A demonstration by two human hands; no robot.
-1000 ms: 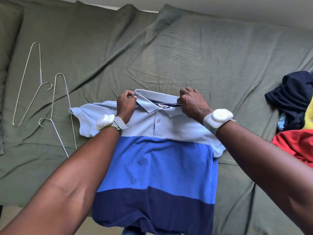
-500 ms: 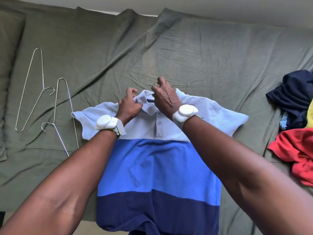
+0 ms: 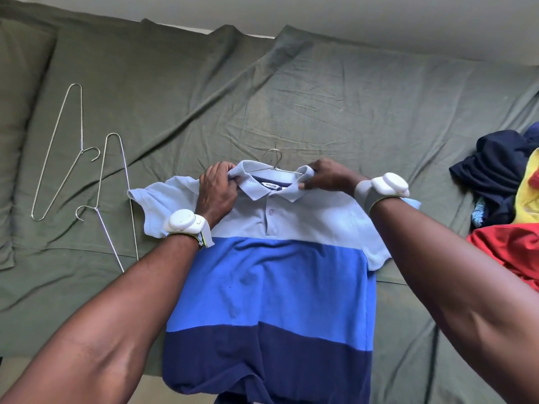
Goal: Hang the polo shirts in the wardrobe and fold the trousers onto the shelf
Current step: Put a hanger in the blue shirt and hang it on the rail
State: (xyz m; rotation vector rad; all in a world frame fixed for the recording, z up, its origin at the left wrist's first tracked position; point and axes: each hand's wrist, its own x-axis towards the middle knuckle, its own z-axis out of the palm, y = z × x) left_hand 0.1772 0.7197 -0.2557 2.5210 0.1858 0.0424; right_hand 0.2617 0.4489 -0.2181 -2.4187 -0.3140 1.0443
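A polo shirt (image 3: 271,275) in three blue bands, pale at the top and navy at the hem, lies front-up on the green bed sheet (image 3: 320,106). A wire hanger (image 3: 272,161) sits inside its neck, with the hook sticking out above the collar. My left hand (image 3: 217,189) grips the left side of the collar. The right side of the collar is pinched by my right hand (image 3: 326,179). Both wrists wear white bands.
Two spare wire hangers (image 3: 61,153) (image 3: 116,196) lie on the sheet to the left. A heap of clothes, navy (image 3: 495,170), yellow and red (image 3: 507,249), sits at the right edge. A green pillow (image 3: 17,112) is at the far left.
My right hand has moved from the middle of the collar out to its right side. The hanger's hook now shows above the collar. The shirt's shoulders look spread wider.
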